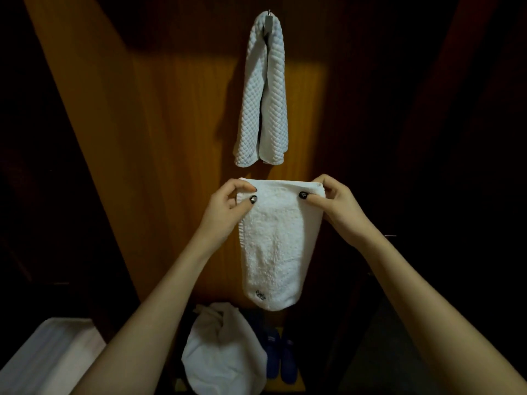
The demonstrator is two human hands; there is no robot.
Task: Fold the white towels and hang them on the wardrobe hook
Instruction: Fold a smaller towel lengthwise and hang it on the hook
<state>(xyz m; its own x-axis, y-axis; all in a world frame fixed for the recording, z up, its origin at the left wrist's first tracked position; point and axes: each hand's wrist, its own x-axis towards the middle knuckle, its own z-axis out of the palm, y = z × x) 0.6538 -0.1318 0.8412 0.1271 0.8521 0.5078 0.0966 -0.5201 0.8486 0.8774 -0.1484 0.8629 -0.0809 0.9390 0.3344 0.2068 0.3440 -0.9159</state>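
Note:
A folded white terry towel hangs in the air in front of the wardrobe's wooden back panel. My left hand pinches its top left corner and my right hand pinches its top right corner. A small dark emblem shows near the towel's lower end. Above it, a white quilted towel hangs folded over the metal hook at the top of the panel.
A white cloth bag or bundle lies on the wardrobe floor, with a pair of dark blue slippers beside it. A white surface sits at the lower left. The wardrobe's sides are dark.

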